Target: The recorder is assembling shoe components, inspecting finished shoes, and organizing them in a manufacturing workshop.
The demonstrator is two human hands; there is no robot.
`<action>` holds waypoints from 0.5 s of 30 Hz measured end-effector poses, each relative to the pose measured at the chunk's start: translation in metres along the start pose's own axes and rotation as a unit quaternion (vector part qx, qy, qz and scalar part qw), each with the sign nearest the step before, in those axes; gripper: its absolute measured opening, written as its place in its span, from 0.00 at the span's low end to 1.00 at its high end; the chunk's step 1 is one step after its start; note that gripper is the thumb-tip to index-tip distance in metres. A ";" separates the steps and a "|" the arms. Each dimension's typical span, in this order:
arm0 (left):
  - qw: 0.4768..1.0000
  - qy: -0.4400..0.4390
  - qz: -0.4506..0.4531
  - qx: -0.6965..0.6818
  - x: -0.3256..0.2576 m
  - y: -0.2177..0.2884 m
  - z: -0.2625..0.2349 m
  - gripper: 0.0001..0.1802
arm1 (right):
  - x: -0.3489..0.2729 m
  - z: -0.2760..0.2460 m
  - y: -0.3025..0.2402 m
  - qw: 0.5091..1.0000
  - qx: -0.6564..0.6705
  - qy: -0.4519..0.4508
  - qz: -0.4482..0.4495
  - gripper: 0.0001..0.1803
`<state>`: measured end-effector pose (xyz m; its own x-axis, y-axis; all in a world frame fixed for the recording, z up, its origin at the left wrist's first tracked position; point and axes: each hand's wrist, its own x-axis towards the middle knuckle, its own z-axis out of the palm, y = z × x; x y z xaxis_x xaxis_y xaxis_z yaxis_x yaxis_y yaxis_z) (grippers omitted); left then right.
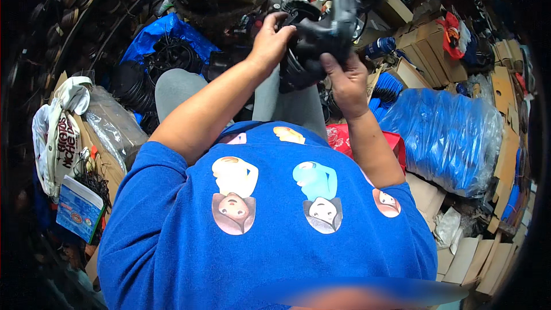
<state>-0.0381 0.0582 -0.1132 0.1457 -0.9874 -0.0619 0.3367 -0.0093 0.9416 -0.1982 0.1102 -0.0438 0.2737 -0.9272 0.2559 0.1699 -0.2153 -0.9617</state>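
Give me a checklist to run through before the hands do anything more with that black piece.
1. Left hand gripping the black piece: ok, fingers curl over its upper left side.
2. Right hand supporting it: ok, thumb and fingers clasp it from below.
3. Piece held over the lap, apart from the clutter: ok.
4. Black loops hanging beneath the piece, free of snags: cannot tell, partly hidden.
5. Blue plastic-wrapped bundle apart from the right elbow: ok, beside it, not touching.

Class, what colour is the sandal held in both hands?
The sandal is black, seen best in the head view.
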 end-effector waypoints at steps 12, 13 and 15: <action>0.855 0.040 0.155 0.493 -0.004 -0.014 -0.011 0.16 | -0.012 -0.029 0.016 0.897 -0.380 -0.182 0.131 0.15; 0.863 0.013 0.129 0.489 -0.003 -0.006 -0.013 0.15 | -0.006 -0.026 0.011 0.856 -0.451 -0.226 0.115 0.16; 0.869 -0.012 0.101 0.484 -0.003 0.008 -0.010 0.14 | -0.004 -0.018 0.004 0.787 -0.554 -0.265 0.061 0.21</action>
<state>-0.0260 0.0625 -0.1085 0.0876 -0.9872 0.1336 -0.6358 0.0478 0.7704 -0.2154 0.1078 -0.0502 0.6305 -0.7667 -0.1209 -0.7368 -0.5422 -0.4038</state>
